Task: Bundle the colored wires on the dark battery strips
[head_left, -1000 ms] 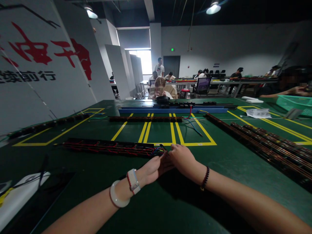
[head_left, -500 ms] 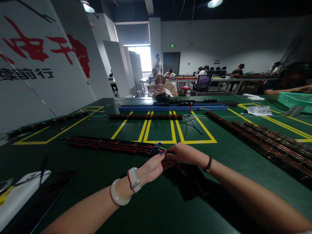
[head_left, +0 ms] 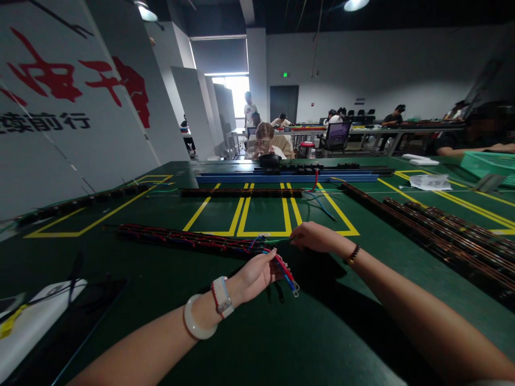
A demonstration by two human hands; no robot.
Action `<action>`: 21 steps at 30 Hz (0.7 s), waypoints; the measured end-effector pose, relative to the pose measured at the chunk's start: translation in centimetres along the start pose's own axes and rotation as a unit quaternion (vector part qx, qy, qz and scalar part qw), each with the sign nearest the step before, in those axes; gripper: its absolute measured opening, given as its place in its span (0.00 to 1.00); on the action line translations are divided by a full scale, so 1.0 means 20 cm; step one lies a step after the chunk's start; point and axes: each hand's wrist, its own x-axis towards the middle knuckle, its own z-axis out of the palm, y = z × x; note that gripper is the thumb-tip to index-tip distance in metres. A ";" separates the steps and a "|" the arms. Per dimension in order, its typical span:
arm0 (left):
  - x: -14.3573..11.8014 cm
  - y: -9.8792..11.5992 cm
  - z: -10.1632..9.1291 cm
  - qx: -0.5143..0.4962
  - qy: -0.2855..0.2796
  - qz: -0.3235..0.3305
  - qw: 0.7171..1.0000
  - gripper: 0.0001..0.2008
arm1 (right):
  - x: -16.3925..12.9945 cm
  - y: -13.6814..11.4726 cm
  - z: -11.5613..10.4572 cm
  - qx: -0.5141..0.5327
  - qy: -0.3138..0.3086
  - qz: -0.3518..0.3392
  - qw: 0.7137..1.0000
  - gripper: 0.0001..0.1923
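Left hand (head_left: 257, 274): palm half turned up, fingers curled and thumb closed on red and blue leads (head_left: 287, 273), whose ring terminals (head_left: 296, 290) hang past the fingers toward the near edge of the table (head_left: 169, 292).

Right hand (head_left: 316, 237): raised beyond and to the right of the left, fingertips pinched together on a green wire (head_left: 280, 240).

Wired strip (head_left: 185, 239): dark, laced with red wires; its right end just beyond the left fingertips, short of the right hand, its length running away toward the table's left edge.

Yellow tape (head_left: 265, 234): outlines just beyond the strip.

Second strip (head_left: 241, 193): farther out, parallel to the far edge.

Blue rails (head_left: 281, 178): near the far edge.

Copper-lined strips (head_left: 442, 230): a group toward the right edge.

Green basket (head_left: 486, 167): toward the far right corner.
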 end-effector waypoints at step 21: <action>0.04 0.02 -0.03 0.046 -0.053 -0.036 0.997 0.14 | 0.06 0.02 0.09 -0.249 0.184 -0.090 0.947 0.13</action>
